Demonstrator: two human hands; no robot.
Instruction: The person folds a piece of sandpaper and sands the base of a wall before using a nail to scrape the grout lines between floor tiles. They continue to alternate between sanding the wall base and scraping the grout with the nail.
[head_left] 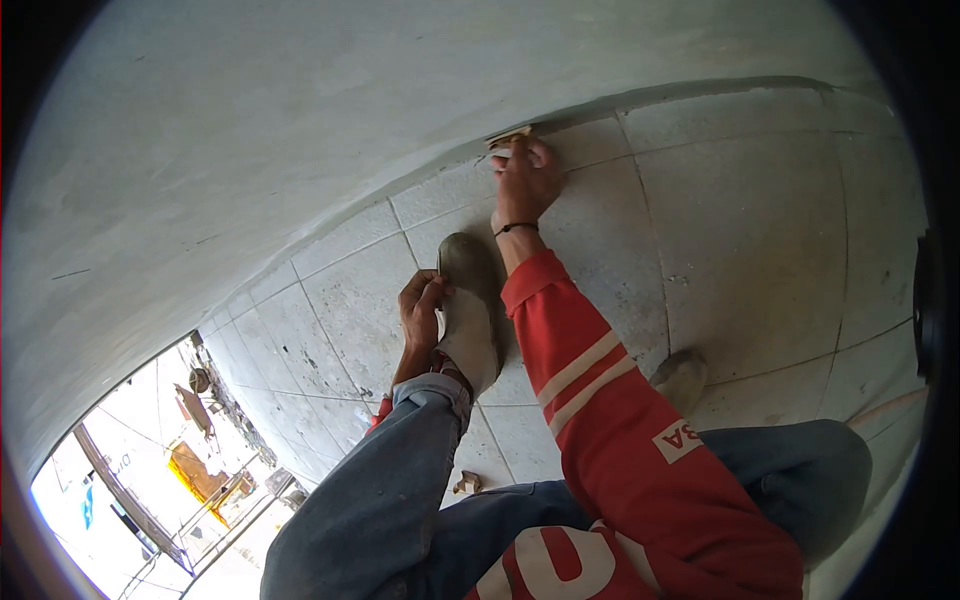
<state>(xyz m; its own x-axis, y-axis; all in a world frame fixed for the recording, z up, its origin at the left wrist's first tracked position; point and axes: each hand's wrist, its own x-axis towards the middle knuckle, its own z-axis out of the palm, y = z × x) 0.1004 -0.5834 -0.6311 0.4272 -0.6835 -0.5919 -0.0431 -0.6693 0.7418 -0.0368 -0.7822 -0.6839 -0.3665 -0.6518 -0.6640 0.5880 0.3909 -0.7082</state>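
My right hand (527,185), in a red sleeve with a dark cord at the wrist, grips a small tan flat piece (510,134). The piece sits right at the foot of the grey wall (300,120), where it meets the tiled floor (740,230). My left hand (422,305) is closed in a pinch beside the toe of my worn shoe (468,300); I cannot tell what its fingertips hold. My left forearm is mostly hidden behind my bent knee.
My other shoe (682,380) rests on the tiles at right. A small brown scrap (467,482) lies between my legs. The floor ends at a rough edge (225,390) on the left, with bright ground and a yellow-orange object (197,480) beyond.
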